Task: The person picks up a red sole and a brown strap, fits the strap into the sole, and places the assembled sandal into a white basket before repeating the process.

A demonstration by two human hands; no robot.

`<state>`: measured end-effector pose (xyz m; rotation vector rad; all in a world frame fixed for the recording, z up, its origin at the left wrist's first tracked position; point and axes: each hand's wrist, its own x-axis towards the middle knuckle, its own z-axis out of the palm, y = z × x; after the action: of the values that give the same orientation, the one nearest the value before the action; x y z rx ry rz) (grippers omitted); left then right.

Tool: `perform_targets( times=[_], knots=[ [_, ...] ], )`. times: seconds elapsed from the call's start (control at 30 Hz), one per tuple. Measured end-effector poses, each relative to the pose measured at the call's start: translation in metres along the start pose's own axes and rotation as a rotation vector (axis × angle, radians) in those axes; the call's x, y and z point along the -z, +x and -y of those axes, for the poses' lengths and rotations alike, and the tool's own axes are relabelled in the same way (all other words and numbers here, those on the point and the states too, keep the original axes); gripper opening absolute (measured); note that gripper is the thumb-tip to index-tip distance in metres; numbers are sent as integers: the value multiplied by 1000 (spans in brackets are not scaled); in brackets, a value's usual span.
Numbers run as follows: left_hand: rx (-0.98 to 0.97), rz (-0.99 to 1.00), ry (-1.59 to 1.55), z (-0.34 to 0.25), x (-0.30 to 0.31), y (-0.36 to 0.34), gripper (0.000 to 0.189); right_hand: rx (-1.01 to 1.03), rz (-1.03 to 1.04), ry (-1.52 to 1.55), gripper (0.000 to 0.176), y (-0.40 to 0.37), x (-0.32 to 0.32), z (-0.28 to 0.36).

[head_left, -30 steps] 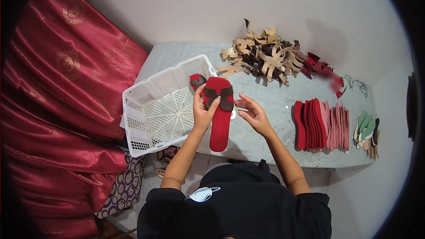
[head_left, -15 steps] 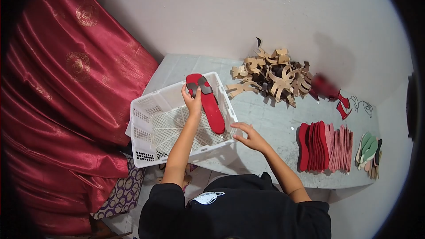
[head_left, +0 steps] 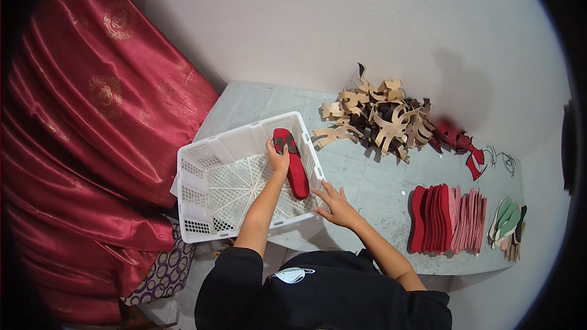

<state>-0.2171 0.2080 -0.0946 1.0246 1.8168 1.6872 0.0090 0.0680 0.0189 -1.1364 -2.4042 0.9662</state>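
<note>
My left hand [head_left: 279, 157] is closed around the front part of a red sandal [head_left: 298, 178] with dark grey straps. The sandal is held inside a white plastic basket [head_left: 244, 233], close to its right wall, sole lengthwise toward me. My right hand [head_left: 335, 206] is open, fingers spread, with its fingertips right at the basket's right rim near the front corner. The slotted basket floor shows around my left forearm.
On the grey table [head_left: 367, 208] lies a heap of tan and dark brown strap pieces [head_left: 391, 119]. Beyond it are dark red straps [head_left: 455, 140]. Rows of red insoles [head_left: 431, 219], pink insoles [head_left: 469, 220] and green insoles [head_left: 506, 217] stand right. A red curtain [head_left: 104, 146] hangs left.
My left hand has brought the sandal down into the basket and slightly right. My right hand has moved a little toward me with its fingers spread wider.
</note>
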Motion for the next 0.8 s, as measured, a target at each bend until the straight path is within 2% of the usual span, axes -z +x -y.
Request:
perform_targets(
  times=[0.17,0.37,0.43,0.67,0.8],
  knots=[
    [-117,15,30,38,-14,12,52,8,8,-60,52,3,-5,-2],
    [32,3,195,19,-12,4,55,-2,32,-20,52,3,-5,-3],
    [138,17,413,14,-11,2,57,-1,39,-10,52,3,-3,-3],
    [126,-49,588,13,-11,0,61,8,51,3,52,4,-3,-5],
    [314,-14,682,7,-9,1,65,5,57,13,52,3,-2,-6]
  ],
)
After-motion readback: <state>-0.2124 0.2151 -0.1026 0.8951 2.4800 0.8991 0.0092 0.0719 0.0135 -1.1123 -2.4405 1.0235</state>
